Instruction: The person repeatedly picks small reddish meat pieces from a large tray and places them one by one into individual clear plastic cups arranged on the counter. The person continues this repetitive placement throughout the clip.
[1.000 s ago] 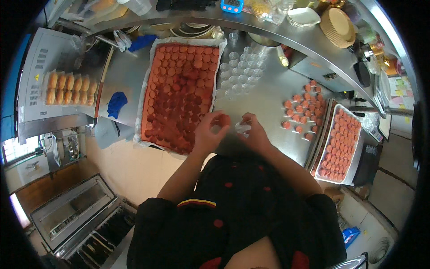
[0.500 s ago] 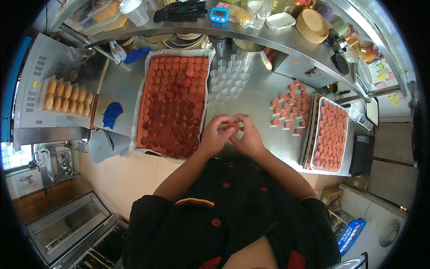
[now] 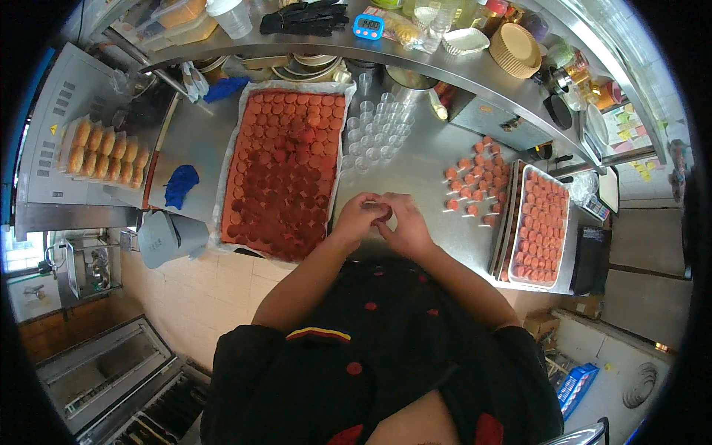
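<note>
A small dark red cake round (image 3: 383, 213) is pinched between both hands, low over the steel table's front edge. My left hand (image 3: 358, 220) curls around it from the left, fingers closed. My right hand (image 3: 407, 224) closes on it from the other side, and the fingers hide part of it. To the left lies a large sheet of red sponge cake (image 3: 293, 122) on white paper, cut across with many circles; its nearer half looks darker. Several clear plastic cups (image 3: 378, 133) stand in rows beyond my hands. Right of them, several small red rounds (image 3: 465, 178) are spread out.
A tray of red rounds (image 3: 541, 222) rests at the right end of the steel table (image 3: 415, 174). A grey bin (image 3: 159, 241) stands at the left front, near a blue cloth (image 3: 182, 185). Overhead, a steel shelf (image 3: 297, 46) holds a blue timer (image 3: 368, 27) and containers.
Both hands stay together on the cake round, whose dark red face now shows more between the fingers. The whole view has shifted slightly.
</note>
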Motion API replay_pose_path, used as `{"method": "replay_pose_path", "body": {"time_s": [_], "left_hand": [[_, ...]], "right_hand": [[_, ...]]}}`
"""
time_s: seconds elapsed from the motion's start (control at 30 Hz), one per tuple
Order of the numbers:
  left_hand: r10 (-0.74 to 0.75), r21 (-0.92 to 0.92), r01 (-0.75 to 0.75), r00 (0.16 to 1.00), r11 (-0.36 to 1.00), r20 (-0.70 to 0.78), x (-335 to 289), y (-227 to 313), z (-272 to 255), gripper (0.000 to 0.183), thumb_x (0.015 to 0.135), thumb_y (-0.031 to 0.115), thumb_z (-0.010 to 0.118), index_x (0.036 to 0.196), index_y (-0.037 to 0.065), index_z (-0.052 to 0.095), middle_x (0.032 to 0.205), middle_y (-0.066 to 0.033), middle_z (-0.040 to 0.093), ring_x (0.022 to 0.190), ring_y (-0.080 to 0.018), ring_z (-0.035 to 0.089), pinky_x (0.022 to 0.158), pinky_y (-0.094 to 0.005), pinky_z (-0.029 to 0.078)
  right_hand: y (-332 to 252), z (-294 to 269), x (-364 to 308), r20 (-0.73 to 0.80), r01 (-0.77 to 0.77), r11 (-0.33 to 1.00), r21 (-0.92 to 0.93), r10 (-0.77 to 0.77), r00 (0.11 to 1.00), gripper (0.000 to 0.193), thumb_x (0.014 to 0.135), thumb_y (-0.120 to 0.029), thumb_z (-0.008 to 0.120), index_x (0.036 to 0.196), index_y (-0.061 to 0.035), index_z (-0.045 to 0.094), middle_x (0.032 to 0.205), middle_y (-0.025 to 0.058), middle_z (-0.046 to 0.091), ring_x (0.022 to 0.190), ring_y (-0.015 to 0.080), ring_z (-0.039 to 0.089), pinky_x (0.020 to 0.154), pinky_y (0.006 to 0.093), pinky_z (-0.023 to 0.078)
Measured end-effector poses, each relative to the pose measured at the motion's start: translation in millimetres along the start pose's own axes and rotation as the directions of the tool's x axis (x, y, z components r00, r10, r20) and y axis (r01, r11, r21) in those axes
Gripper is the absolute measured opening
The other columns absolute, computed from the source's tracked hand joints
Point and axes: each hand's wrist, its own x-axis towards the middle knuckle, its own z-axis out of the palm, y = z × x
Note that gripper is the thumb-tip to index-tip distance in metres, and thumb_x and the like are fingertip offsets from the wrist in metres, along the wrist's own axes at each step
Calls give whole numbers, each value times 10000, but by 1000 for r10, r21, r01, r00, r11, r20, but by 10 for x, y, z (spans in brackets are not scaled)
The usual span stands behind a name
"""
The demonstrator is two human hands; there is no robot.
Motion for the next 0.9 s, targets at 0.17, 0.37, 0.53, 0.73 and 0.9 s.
{"method": "replay_pose_path", "body": {"time_s": [0.17, 0.37, 0.53, 0.73, 0.9], "left_hand": [[54, -67, -58, 997, 996, -55, 63, -249, 104, 189, 959, 18, 633, 1143, -13, 661, 1016, -70, 698, 859, -149, 656, 759, -297, 540], [-9, -26, 6, 993, 1000, -114, 145, -405, 229, 164, 968, 21, 614, 1108, -6, 695, 1027, -81, 713, 901, -161, 678, 781, -311, 562], [98, 122, -74, 975, 990, -199, 202, -441, 314, 176, 974, 70, 627, 1113, -13, 695, 1068, -123, 738, 940, -177, 705, 797, -313, 576], [164, 428, -115, 983, 897, -79, 314, -638, 220, 282, 972, 209, 661, 1153, -1, 711, 1013, -133, 768, 899, -232, 730, 829, -365, 573], [407, 715, -82, 864, 695, -296, 440, -313, -400, 318, 959, 295, 682, 1103, 22, 759, 1036, -179, 761, 933, -341, 723, 861, -414, 562]], "right_hand": [[-72, -19, 6, 87, -108, 992, -65, 114, 990, 599, 771, -29, 770, 1328, -83, 558, 1330, 171, 589, 1182, 410, 588, 1007, 476, 513], [173, 142, -100, 21, -170, 984, -55, 172, 985, 581, 779, -58, 766, 1318, -93, 551, 1320, 174, 570, 1183, 395, 617, 968, 461, 557], [169, -4, -137, 95, -356, 934, -30, 357, 929, 538, 813, -73, 760, 1311, -106, 560, 1300, 159, 586, 1056, 368, 694, 898, 452, 593], [465, -70, -330, 104, -361, 932, -31, 362, 926, 454, 828, -73, 762, 1246, -146, 600, 1272, 134, 611, 1028, 344, 697, 875, 439, 593], [1352, -291, -1049, 82, -584, 740, -333, 640, 764, 475, 844, -140, 776, 1278, -161, 587, 1333, 114, 609, 1293, 372, 555, 1047, 470, 508]]}}
